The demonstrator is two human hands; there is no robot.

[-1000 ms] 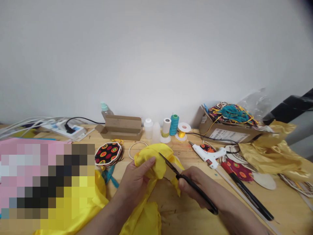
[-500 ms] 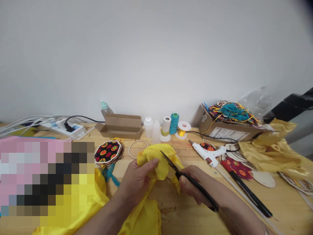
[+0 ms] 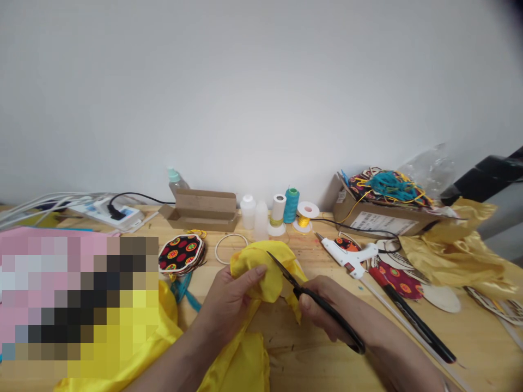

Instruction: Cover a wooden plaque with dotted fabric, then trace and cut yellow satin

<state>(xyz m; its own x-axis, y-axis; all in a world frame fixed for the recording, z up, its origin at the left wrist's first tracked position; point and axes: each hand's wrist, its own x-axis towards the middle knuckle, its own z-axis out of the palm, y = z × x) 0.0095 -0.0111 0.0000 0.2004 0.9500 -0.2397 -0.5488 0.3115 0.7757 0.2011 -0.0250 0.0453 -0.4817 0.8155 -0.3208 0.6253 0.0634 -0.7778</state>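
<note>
Bright yellow cloth (image 3: pixel 261 277) is pinched in my left hand (image 3: pixel 232 296), thumb on top, its rounded edge bulging above the fingers. More of it hangs down onto the table below. My right hand (image 3: pixel 327 310) grips the black handles of a pair of scissors (image 3: pixel 291 279). The blades point up and left across the right part of the cloth, one of them lying over its face. A narrow strip of yellow cloth (image 3: pixel 295 309) dangles just under the blades. How far the blades are parted is hard to see.
On the right lie a white glue gun (image 3: pixel 347 256), a black and red marker (image 3: pixel 414 316) and gold fabric (image 3: pixel 461 256). Thread spools (image 3: pixel 291 207), bottles (image 3: pixel 247 212) and an open cardboard box (image 3: pixel 204 215) line the wall. Patterned pieces (image 3: pixel 180 255) sit at left.
Almost nothing differs. The rounded cloth edge in my left hand has shifted very slightly; both hands and the scissors hold their places.
</note>
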